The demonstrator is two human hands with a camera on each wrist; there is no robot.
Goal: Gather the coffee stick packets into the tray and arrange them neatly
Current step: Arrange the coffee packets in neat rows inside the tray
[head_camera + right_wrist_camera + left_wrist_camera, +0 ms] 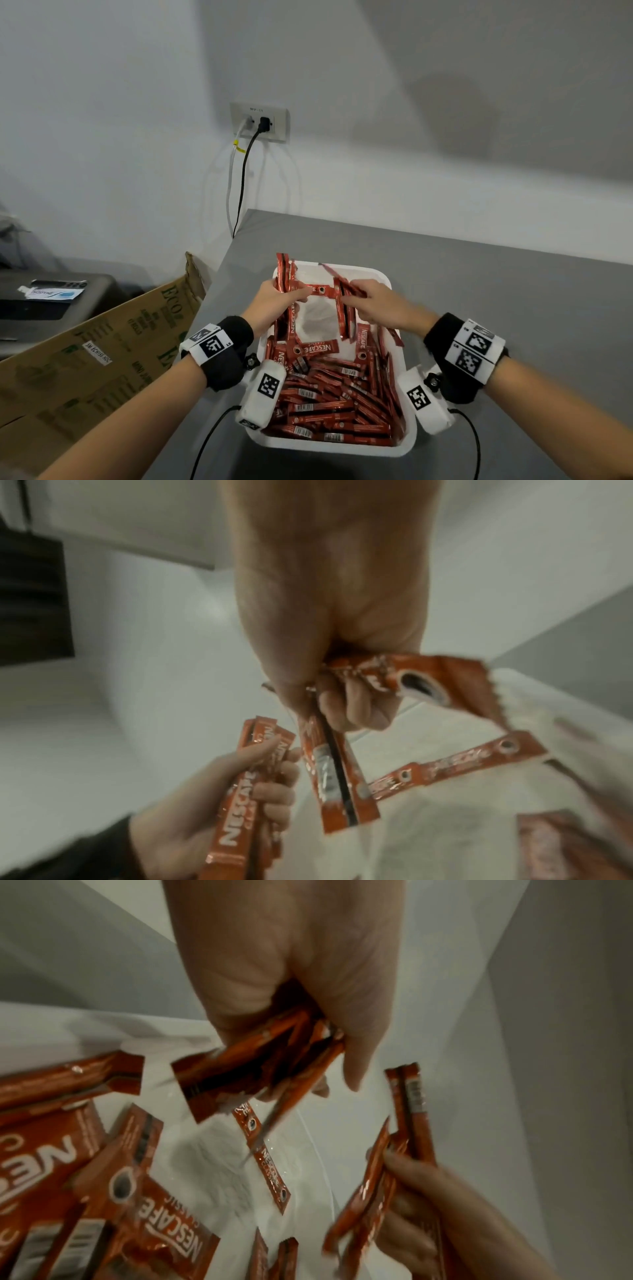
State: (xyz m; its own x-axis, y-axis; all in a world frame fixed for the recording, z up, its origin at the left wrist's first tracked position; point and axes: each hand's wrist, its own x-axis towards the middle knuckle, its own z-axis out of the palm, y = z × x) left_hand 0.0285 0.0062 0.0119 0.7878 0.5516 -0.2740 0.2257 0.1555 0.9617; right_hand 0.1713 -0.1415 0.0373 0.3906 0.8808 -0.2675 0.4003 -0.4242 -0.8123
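A white tray sits on the grey table. Several red coffee stick packets lie piled in its near half, and part of its floor is bare. Over the far half, my left hand grips a bundle of packets that stands up past the rim. My right hand grips a few more packets, which hang down. In the left wrist view, the left hand clutches its bundle. In the right wrist view, the right hand holds its sticks.
An open cardboard box stands left of the grey table, with a dark machine behind it. A wall socket with two plugged cables is above the table's far left corner. Thin black cables trail from both wrist cameras.
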